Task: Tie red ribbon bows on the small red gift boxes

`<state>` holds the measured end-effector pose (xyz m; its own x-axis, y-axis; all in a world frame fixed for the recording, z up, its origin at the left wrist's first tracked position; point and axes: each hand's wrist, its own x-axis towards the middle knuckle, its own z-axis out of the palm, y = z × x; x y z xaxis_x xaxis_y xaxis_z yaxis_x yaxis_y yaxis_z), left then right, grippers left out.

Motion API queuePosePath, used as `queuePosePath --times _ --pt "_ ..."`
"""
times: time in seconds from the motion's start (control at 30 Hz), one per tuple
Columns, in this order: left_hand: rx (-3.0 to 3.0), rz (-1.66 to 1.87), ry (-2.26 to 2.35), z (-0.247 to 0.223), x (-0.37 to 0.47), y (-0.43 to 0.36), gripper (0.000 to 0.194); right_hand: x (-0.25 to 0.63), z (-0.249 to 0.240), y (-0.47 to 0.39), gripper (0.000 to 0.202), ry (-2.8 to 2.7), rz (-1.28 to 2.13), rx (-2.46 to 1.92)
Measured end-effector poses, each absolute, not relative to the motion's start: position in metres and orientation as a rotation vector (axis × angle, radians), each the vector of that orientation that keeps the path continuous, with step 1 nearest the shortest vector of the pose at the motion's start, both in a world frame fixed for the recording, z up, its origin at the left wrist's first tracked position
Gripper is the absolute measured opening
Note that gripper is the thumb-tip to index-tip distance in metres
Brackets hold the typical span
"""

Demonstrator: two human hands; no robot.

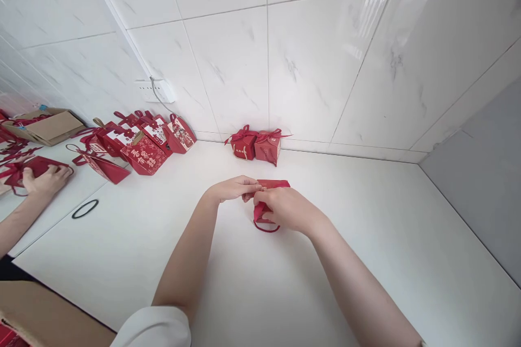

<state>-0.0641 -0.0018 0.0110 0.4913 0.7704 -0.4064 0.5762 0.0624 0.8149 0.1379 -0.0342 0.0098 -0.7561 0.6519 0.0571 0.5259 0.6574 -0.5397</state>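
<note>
Both left hand (231, 188) and right hand (284, 207) grasp red box (273, 183); two tied boxes (243, 147) stand near tabletop (378, 217) back edge.

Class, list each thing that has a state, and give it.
Left hand: closed on the held box
Right hand: on the held box, grip unclear
Held box: partly hidden; closure unclear
Ribboned pair: standing side by side
Red boxes: clustered near the wall
Black ring: lying flat
Socket: cable attached
Far carton: open
Near carton: open
Co-worker's hand: on another box
</note>
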Motion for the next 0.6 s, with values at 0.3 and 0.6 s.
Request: queuePosePath --times 0.3,0.6 --pt "1.629 0.241 1.113 0.008 -0.066 0.0 0.035 0.137 0.014 -0.039 0.025 -2.622 0.664 -0.959" --pt "1.587 0.226 1.093 0.012 -0.068 -0.002 0.035 0.162 0.019 -0.035 0.014 -2.546 1.046 -1.173"
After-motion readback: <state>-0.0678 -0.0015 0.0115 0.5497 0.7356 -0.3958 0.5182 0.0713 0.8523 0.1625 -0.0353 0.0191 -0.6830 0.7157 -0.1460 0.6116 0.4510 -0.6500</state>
